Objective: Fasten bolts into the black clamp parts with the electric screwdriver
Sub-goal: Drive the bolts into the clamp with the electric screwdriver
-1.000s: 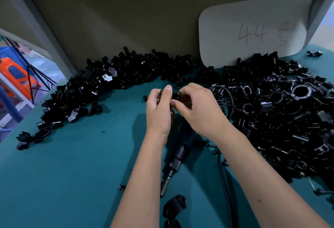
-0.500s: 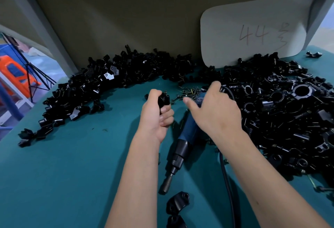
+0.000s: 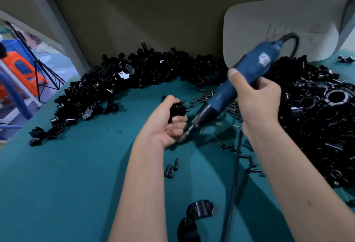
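My left hand (image 3: 167,124) grips a small black clamp part (image 3: 177,109) above the teal table (image 3: 67,174). My right hand (image 3: 257,99) holds the blue electric screwdriver (image 3: 238,80) lifted off the table and tilted, its bit (image 3: 187,133) pointing down-left and ending just beside my left fingers. Its black cord (image 3: 233,184) hangs down past my right forearm. Loose black bolts (image 3: 172,168) lie on the table below my left wrist, and more bolts (image 3: 203,98) are scattered beyond the hands.
A long heap of black clamp parts (image 3: 119,84) curves along the back and left. A bigger heap (image 3: 317,119) fills the right side. Two curved black clamp halves (image 3: 199,210) lie near the front edge. A white card (image 3: 269,28) leans on the back wall.
My right hand has picked the screwdriver up from the table and swung its bit toward my left hand. My left hand keeps the clamp part and has shifted slightly toward me.
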A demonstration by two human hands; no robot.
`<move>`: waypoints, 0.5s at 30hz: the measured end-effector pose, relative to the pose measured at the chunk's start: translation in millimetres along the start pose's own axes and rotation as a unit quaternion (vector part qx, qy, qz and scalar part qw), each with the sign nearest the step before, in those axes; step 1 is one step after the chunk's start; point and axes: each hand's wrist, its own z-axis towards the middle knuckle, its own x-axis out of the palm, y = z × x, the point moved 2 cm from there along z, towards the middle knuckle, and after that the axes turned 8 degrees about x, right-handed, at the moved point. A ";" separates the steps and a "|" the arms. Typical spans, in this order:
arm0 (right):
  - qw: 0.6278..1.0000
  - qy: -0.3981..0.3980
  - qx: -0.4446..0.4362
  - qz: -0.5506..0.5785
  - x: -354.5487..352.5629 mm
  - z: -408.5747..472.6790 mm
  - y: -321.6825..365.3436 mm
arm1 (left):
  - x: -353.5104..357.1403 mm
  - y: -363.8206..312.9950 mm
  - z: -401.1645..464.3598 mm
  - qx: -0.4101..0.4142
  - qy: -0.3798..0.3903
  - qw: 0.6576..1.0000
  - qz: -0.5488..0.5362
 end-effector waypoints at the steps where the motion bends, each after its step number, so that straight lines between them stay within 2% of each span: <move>1: 0.998 -0.005 0.009 0.059 2.1 1.2 3.6 | -1.9 -1.1 -0.7 -0.001 0.002 1.000 0.018; 6: 0.975 -0.027 0.036 0.216 5.2 9.9 14.0 | -12.3 -3.1 -1.3 0.011 -0.036 0.985 0.169; 15: 0.962 -0.032 0.013 0.270 0.7 11.8 19.7 | -8.0 -0.6 -5.0 -0.003 0.006 0.939 0.345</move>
